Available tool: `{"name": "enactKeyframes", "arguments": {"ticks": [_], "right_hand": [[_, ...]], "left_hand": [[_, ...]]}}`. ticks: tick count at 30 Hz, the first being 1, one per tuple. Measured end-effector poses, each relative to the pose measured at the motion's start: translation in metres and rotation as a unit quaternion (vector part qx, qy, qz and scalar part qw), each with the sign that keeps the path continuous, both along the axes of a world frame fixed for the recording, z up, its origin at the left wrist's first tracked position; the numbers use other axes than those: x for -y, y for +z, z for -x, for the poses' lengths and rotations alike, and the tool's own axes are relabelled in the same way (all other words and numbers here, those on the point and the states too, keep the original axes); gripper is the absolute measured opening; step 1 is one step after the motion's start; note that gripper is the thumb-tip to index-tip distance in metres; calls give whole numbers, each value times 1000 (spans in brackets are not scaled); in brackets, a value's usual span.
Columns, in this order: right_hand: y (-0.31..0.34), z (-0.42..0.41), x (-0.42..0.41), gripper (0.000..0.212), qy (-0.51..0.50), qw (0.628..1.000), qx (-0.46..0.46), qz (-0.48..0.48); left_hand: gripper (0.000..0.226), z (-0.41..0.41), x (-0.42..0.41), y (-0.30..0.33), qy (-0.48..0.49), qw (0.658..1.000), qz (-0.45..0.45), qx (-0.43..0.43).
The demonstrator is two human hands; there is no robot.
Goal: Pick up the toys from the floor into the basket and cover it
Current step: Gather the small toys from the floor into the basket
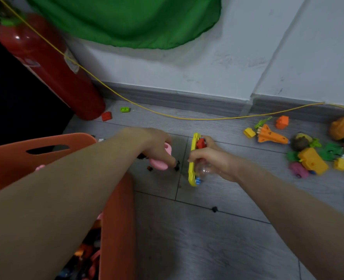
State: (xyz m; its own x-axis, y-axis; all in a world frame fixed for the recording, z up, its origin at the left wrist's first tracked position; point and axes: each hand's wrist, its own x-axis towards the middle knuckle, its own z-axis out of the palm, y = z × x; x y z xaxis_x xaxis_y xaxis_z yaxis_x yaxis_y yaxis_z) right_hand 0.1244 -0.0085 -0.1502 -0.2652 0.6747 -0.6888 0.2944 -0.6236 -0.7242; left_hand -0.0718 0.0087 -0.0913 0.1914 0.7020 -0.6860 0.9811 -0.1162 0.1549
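An orange basket [114,219] stands at the lower left with several toys inside, partly hidden by my left arm. My left hand [153,146] is closed around a pink toy [159,164] just past the basket's far corner, above the floor. To its right, my right hand [209,158] grips a yellow toy [192,164] with a red part and a clear bubble. A heap of toys lies on the floor at the right: an orange rocket [271,136], a yellow block toy [313,160], a pink car [299,169]. No cover is in view.
A red fire extinguisher [50,65] leans in the left corner with a red brick [107,116] and a green brick [125,109] by its base. A yellow cord [187,117] runs along the skirting. Green cloth [126,19] hangs on the wall. Small black bits [214,209] dot the floor.
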Motion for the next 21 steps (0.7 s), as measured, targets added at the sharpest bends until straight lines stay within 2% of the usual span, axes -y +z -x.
{"name": "enactKeyframes", "arguments": {"ticks": [3,7,10,13,17,21], "right_hand": [[-2,15,2,71,43,998,30,-17],[-3,25,7,65,44,998,42,-20],[-2,30,9,60,43,996,65,-44],[-6,33,12,65,42,994,69,-70],[3,36,16,64,7,996,39,-77],[52,50,10,43,-62,989,-97,-92]], "left_hand": [[45,11,2,11,-16,1000,-17,-10],[42,20,7,23,-4,998,-58,18],[45,29,8,27,-3,993,-110,45],[47,35,10,34,9,981,-175,79],[49,39,18,63,49,960,-242,130],[38,70,44,112,91,941,-266,187]]}}
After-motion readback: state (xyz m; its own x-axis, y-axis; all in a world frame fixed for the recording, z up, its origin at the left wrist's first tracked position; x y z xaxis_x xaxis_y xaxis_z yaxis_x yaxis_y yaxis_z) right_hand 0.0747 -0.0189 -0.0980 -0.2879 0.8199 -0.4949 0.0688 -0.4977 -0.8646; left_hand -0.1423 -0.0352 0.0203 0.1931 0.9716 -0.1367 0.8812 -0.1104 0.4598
